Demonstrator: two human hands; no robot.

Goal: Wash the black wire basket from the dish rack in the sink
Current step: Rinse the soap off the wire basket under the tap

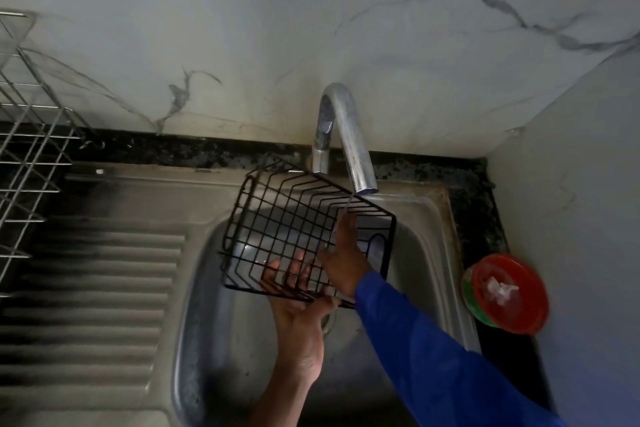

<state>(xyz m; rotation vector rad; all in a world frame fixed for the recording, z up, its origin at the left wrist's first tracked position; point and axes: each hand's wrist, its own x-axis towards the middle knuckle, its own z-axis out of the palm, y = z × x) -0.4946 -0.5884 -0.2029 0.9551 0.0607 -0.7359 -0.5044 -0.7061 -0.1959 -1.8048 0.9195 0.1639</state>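
Basket: black wire, held in the air over the sink bowl, just under the tap spout.
Basket axis: long side runs left to right across the view, with the right end a little lower; it is tipped so the open top faces up and towards the person.
Basket contents: the right hand lies inside it against the mesh.
Left hand: palm up beneath the near edge, fingers behind the wires and thumb hooked over the rim, gripping the basket.
Right hand: fingers straight and spread, reaching up to the far rim, holding nothing; a blue sleeve covers the arm.
Water: a thin stream drops from the spout onto the far rim by the right fingertips.
Tub: green with a red lid, on the dark table just right of the sink, near the wall; a white scrap sits on the lid.
Rack: silver wire, at the left edge beside the ribbed drainer; I cannot tell what is in it.
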